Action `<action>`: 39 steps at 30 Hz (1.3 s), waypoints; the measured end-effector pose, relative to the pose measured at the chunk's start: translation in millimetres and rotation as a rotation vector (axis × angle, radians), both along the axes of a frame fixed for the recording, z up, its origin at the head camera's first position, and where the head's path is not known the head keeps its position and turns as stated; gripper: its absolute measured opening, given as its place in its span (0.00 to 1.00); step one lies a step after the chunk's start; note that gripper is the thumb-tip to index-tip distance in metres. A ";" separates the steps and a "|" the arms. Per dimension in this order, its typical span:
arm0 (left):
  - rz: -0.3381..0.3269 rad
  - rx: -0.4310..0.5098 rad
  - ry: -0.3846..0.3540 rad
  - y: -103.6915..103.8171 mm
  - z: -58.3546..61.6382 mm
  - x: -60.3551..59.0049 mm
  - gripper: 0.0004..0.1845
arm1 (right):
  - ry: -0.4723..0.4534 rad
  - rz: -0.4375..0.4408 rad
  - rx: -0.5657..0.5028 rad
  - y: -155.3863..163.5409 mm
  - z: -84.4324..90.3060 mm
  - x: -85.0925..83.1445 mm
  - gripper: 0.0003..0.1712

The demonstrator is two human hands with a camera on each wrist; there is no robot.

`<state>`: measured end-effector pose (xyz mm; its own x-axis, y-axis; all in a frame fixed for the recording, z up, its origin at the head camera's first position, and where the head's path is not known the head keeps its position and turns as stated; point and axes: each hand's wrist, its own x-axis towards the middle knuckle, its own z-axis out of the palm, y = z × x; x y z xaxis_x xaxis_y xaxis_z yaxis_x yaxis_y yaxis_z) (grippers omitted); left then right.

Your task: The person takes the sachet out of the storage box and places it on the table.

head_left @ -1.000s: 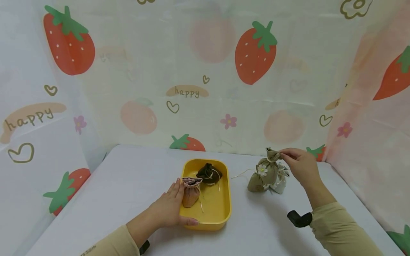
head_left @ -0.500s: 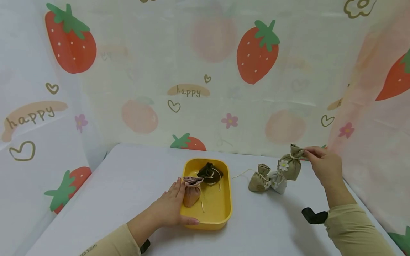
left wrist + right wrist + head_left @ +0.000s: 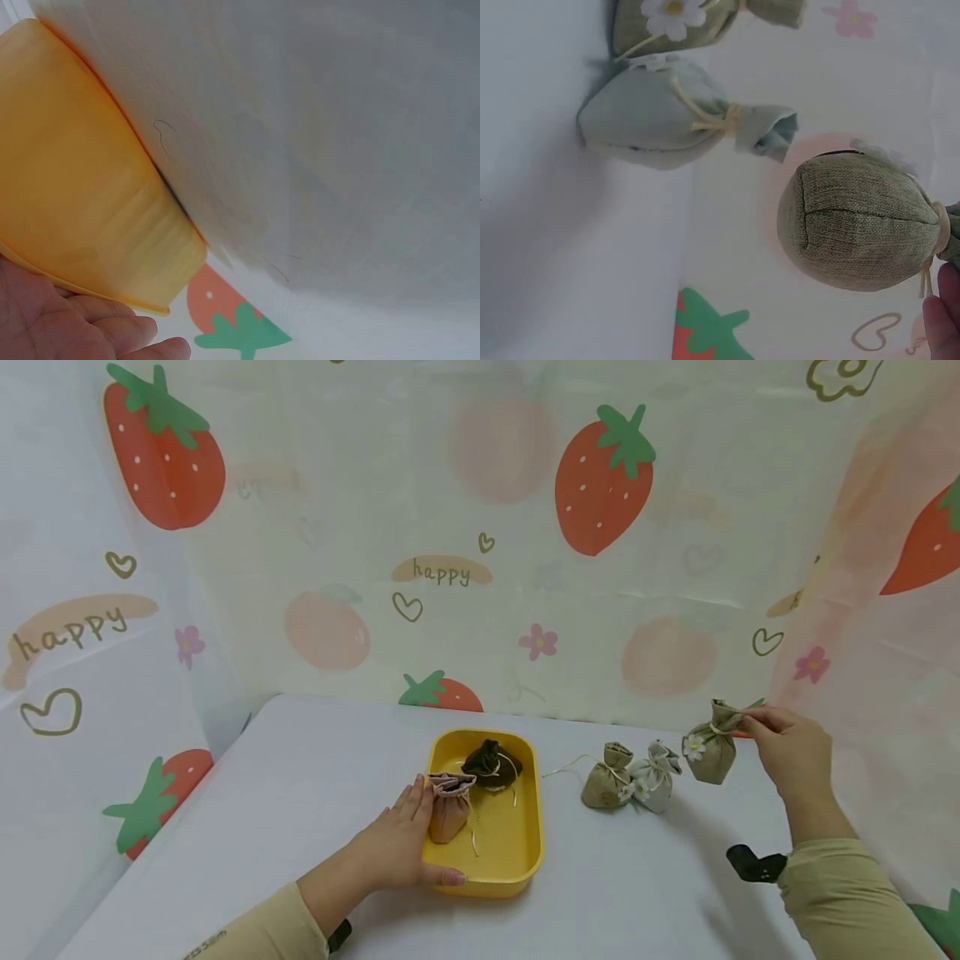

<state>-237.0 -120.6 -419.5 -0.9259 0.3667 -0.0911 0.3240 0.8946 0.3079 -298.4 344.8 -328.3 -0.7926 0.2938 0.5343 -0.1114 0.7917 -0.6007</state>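
My right hand [image 3: 787, 752] pinches the gathered top of an olive drawstring pouch [image 3: 708, 750] with a white flower and holds it just above the table at the far right; the right wrist view shows that olive pouch [image 3: 859, 223] hanging from my fingertips [image 3: 945, 311]. Two more pouches stand on the table: an olive one [image 3: 606, 778] and a pale grey one [image 3: 655, 778]. My left hand [image 3: 397, 847] lies flat against the left rim of a yellow tray [image 3: 517, 868], where a pink pouch [image 3: 448, 810] and a dark brown pouch [image 3: 490, 766] sit.
The white table [image 3: 300, 777] is walled on three sides by strawberry-print cloth [image 3: 480, 543]. A loose string [image 3: 562, 768] trails from the pouches toward the tray. In the left wrist view the tray's outer wall [image 3: 82, 202] fills the left side.
My right hand has lifted the flowered olive pouch away from the other two and carried it to the right. The left hand and tray have stayed put.
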 end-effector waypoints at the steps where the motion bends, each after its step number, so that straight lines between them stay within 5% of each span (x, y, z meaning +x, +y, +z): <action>1: 0.000 -0.001 0.001 -0.1 -0.5 -0.3 0.71 | -0.001 -0.006 0.005 1.2 -0.3 -0.2 0.11; 14: 0.005 -0.013 0.000 -0.6 -2.5 -2.5 0.71 | -0.076 -0.001 0.113 10.0 -18.3 -4.6 0.10; 22: 0.008 -0.004 -0.004 -0.7 -2.7 -2.1 0.71 | -0.086 0.011 0.169 11.8 -43.5 -12.4 0.09; 39: 0.003 -0.003 -0.007 -0.6 -3.4 -2.2 0.71 | -0.152 0.010 0.149 8.5 -65.4 -15.8 0.09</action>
